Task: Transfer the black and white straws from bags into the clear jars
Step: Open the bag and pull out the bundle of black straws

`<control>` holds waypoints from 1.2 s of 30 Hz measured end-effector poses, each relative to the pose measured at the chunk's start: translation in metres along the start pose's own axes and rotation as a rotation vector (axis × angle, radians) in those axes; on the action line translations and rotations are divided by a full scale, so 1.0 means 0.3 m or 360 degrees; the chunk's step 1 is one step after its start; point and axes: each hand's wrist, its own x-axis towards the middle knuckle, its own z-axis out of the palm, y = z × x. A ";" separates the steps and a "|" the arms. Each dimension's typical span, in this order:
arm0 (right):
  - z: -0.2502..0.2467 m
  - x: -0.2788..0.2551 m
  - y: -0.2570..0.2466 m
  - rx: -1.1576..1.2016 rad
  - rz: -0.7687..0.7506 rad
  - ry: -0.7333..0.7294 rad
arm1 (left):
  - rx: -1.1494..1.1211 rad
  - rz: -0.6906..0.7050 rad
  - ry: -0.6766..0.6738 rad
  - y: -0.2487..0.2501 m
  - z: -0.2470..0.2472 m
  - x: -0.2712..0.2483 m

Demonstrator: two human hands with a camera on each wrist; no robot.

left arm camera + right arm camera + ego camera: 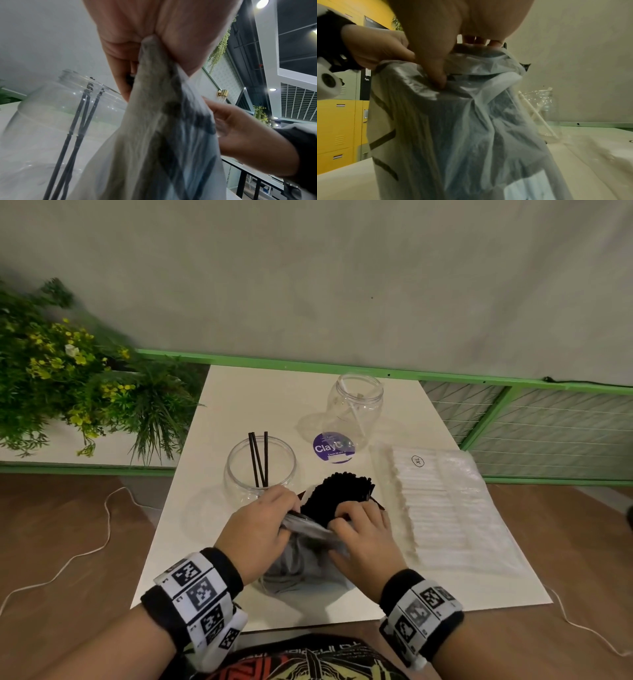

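On the white table [219, 392], the left hand [260, 525] and right hand [363, 537] both pinch the plastic bag [305, 570] of black straws [339, 491], just beside a clear jar [260, 465] holding three black straws, while the bag of white straws [442, 508] lies to the right.

white tabletop [239, 392] | near-left: clear jar [260, 470], three black straws standing inside | far centre: second clear jar [356, 402], white straw inside | purple round sticker [334, 447] between jars | right: flat bag of white straws [442, 508] | near centre: bag of black straws [308, 563], held by both hands
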 end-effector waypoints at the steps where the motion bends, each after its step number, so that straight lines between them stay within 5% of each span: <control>1: 0.007 0.002 0.000 -0.0039 -0.0020 0.0005 | -0.0012 0.0011 -0.0038 0.003 -0.004 -0.002; 8: 0.023 -0.009 0.003 -0.0041 -0.0113 0.0013 | 0.0072 0.0021 -0.0171 0.038 -0.030 -0.027; 15: 0.003 -0.102 0.016 0.0192 -0.0107 -0.0219 | 0.0050 0.0033 -0.0001 0.018 0.015 -0.031; 21: -0.051 -0.037 -0.001 0.0756 0.0594 -0.0133 | 0.0032 0.0060 0.0071 0.014 0.039 -0.013; 24: -0.052 0.010 -0.017 0.0797 0.0824 -0.0287 | -0.0031 0.0074 0.0068 0.007 0.054 -0.001; 31: -0.046 0.072 -0.054 0.0572 0.0849 -0.0555 | -0.0178 0.0169 -0.0021 -0.001 0.057 -0.005; 36: -0.022 0.064 -0.055 0.0564 0.0776 -0.0405 | -0.0159 0.0200 -0.0040 -0.011 0.052 -0.004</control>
